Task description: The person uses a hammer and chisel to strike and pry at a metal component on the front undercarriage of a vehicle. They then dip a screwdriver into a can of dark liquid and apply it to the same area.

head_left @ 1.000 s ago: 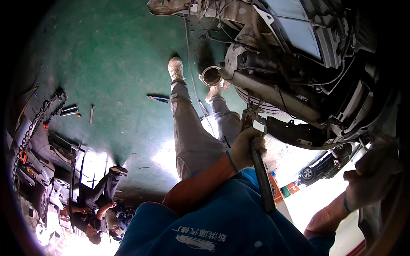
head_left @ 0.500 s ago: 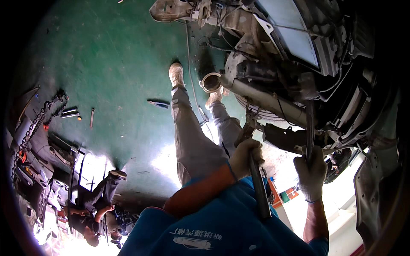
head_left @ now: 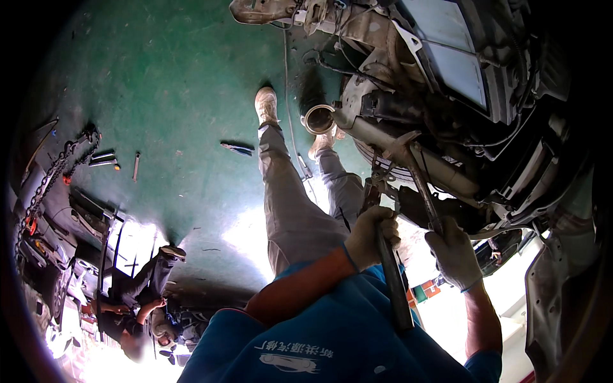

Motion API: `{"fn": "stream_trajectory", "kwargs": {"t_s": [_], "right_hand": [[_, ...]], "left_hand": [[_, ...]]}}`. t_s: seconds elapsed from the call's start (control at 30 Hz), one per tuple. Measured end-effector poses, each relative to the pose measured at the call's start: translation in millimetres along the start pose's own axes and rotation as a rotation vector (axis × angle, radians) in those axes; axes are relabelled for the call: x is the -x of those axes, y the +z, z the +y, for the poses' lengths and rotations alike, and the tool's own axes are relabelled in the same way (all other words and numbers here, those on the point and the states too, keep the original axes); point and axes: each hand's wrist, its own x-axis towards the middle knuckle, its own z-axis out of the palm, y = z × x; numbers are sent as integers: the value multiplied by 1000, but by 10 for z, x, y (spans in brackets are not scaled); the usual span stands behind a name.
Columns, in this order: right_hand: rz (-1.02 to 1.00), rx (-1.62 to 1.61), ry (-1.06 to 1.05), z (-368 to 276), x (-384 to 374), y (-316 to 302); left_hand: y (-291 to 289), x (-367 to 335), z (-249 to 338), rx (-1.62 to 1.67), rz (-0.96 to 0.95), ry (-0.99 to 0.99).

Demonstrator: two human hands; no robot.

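My left hand [head_left: 373, 235], in a pale glove, grips a long dark bar [head_left: 391, 281]. The bar's upper end reaches a joint under the raised car [head_left: 460, 70]. My right hand [head_left: 454, 252], also gloved, holds the handle of a hammer [head_left: 418, 182]. The hammer head lies against the rusty exhaust pipe [head_left: 440, 169], just above the bar's tip. Both hands are close together in front of my blue shirt. My legs in grey trousers stretch away to my shoes on the green floor [head_left: 166, 76].
The open end of an exhaust pipe [head_left: 318, 119] hangs by my feet. Blue-handled pliers [head_left: 237, 148], metal sockets [head_left: 102, 158] and a chain [head_left: 54, 175] lie on the floor. Another person [head_left: 137, 293] works low at the lower left.
My right hand came in from the lower right with the hammer, raised it, and has now tilted its head left onto the exhaust pipe. The left hand stayed on the bar.
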Motion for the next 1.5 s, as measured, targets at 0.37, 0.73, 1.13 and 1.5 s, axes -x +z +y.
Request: {"fn": "stream_trajectory", "kwargs": {"t_s": [0.37,0.73,1.13,1.5], "right_hand": [[-289,0,54,37,-13,24],[612,-191,730,777,1120,-260],[41,127,-75,19,-69,-282],[-98,-497,569,-194,-160,-114]], "left_hand": [[-25,-27,-23,-16,-3,-1],[-1,-34,-18,-52,7,27],[-43,27,-134,-183,200,79],[-22,-9,-98,-66,25,85]]}}
